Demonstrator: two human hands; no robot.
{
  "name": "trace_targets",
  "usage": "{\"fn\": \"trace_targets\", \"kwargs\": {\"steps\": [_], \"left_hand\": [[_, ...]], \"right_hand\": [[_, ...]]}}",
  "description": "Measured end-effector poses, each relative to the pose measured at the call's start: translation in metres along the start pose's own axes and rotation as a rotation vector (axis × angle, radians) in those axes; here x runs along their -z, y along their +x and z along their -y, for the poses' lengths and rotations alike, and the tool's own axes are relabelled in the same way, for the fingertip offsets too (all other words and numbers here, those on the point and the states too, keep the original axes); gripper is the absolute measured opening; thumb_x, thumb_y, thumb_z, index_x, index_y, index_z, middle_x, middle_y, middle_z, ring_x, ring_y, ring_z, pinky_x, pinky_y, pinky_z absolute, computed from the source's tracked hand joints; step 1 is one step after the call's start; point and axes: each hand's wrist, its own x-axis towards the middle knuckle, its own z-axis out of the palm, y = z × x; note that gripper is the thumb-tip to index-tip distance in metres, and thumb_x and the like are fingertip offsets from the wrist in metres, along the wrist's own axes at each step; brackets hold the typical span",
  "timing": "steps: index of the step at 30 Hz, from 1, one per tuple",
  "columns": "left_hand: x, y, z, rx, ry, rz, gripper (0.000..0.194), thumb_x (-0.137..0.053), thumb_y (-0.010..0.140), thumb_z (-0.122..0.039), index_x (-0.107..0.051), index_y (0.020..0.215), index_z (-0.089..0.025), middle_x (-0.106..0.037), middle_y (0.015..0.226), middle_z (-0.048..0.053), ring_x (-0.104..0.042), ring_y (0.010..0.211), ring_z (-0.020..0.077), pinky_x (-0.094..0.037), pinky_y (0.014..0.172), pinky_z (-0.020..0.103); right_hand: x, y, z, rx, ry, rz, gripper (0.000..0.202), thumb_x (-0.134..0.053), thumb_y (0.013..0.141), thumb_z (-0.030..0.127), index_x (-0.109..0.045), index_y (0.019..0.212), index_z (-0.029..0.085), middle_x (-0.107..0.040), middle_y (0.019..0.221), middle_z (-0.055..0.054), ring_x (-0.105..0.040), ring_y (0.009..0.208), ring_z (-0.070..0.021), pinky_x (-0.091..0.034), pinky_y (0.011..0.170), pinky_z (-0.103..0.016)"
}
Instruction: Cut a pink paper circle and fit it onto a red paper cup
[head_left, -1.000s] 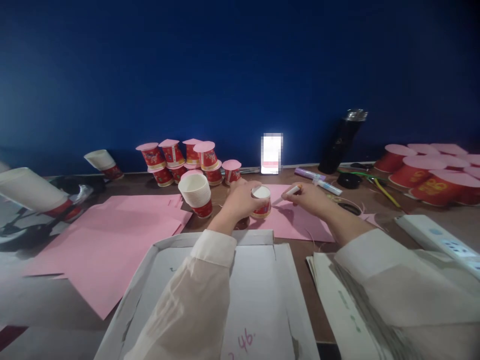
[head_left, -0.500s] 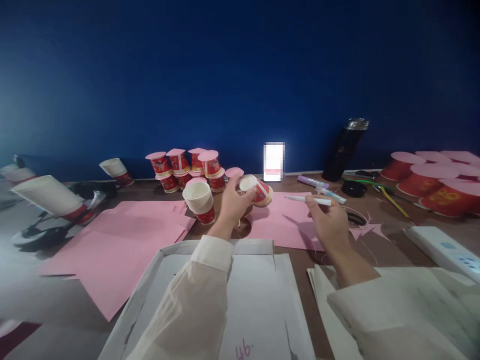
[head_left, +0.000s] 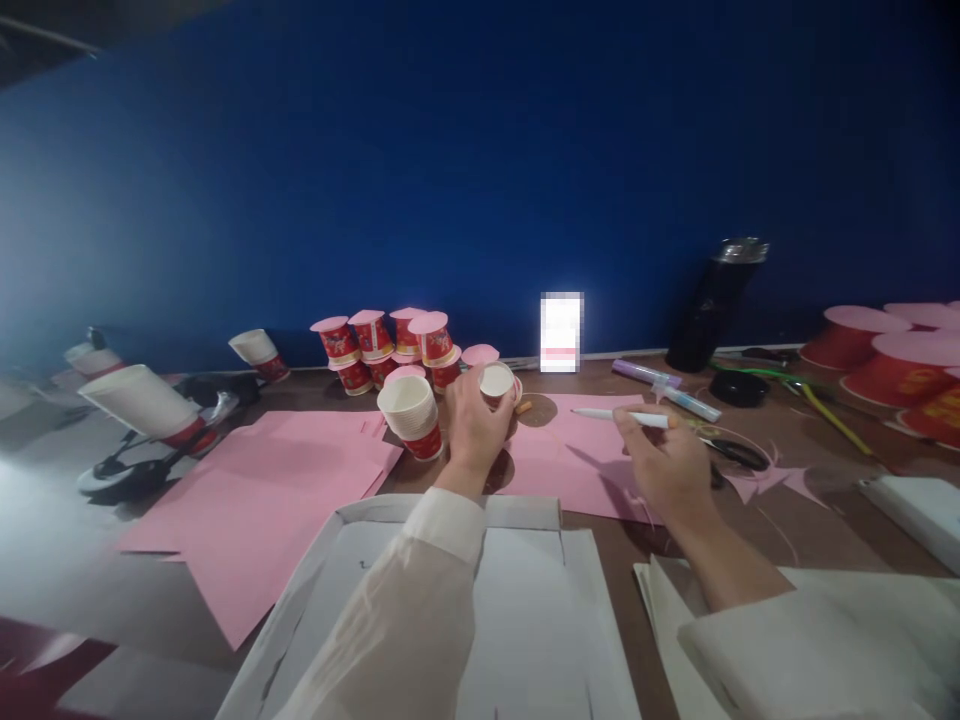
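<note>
My left hand [head_left: 478,425] is closed around a red-and-white paper cup [head_left: 497,381], its white mouth tipped toward me. The fingers cover most of the cup's side. Between finger and thumb, my right hand [head_left: 666,462] grips a white marker pen [head_left: 626,416], its dark tip pointing left above a pink sheet of paper [head_left: 570,472]. Round cut-outs in that sheet show the brown table, one just right of the cup. Beside my left hand stands a stack of nested paper cups [head_left: 411,415].
Red cups topped with pink discs [head_left: 371,345] are stacked at the back; larger ones [head_left: 900,365] stand at right. Pink paper [head_left: 277,490] lies left. Black scissors [head_left: 739,454], paper scraps [head_left: 772,484], purple and blue pens [head_left: 649,374] and a black flask [head_left: 709,310] are on the right.
My left hand has turned the cup from lying tilted, base to the right, to mouth facing me. My right hand keeps the pen over the sheet. The whole view has shifted and tilted slightly.
</note>
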Motion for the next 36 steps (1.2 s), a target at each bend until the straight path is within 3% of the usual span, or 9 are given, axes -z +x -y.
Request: {"fn": "trace_targets", "kwargs": {"steps": [5, 9, 24, 36], "left_hand": [[0.0029, 0.0025, -0.0031, 0.075, 0.186, 0.150, 0.045, -0.068, 0.090, -0.036, -0.063, 0.131, -0.021, -0.069, 0.125, 0.015, -0.060, 0.123, 0.0340, -0.044, 0.106, 0.048], [0.0037, 0.0040, -0.0032, 0.098, 0.267, 0.187, 0.044, -0.064, 0.092, -0.038, -0.063, 0.133, -0.020, -0.069, 0.125, 0.016, -0.060, 0.121, 0.0350, -0.044, 0.104, 0.047], [-0.0012, 0.0061, 0.0006, 0.148, 0.231, 0.143, 0.051, -0.067, 0.093, -0.035, -0.061, 0.140, -0.018, -0.069, 0.134, 0.015, -0.061, 0.123, 0.0348, -0.044, 0.105, 0.045], [-0.0004, 0.0009, -0.0064, 0.080, 0.170, -0.011, 0.046, -0.068, 0.091, -0.038, -0.066, 0.133, -0.019, -0.070, 0.123, 0.013, -0.060, 0.119, 0.0312, -0.044, 0.105, 0.043]], "right_hand": [[-0.0016, 0.0009, -0.0010, -0.001, 0.011, 0.024, 0.038, -0.060, 0.081, 0.059, -0.071, 0.092, 0.024, -0.068, 0.066, -0.003, -0.066, 0.066, -0.0255, -0.049, 0.071, -0.039], [-0.0034, 0.0008, -0.0021, -0.017, 0.018, 0.029, 0.038, -0.062, 0.081, 0.059, -0.072, 0.090, 0.024, -0.067, 0.063, -0.002, -0.066, 0.063, -0.0251, -0.049, 0.067, -0.038], [-0.0051, -0.0012, -0.0021, 0.007, 0.028, 0.011, 0.039, -0.065, 0.079, 0.059, -0.073, 0.087, 0.023, -0.063, 0.054, 0.000, -0.058, 0.051, -0.0197, -0.043, 0.051, -0.032], [-0.0037, -0.0009, 0.0053, -0.056, -0.045, 0.037, 0.044, -0.062, 0.076, 0.064, -0.073, 0.086, 0.022, -0.063, 0.056, -0.001, -0.058, 0.049, -0.0195, -0.043, 0.048, -0.032]]}}
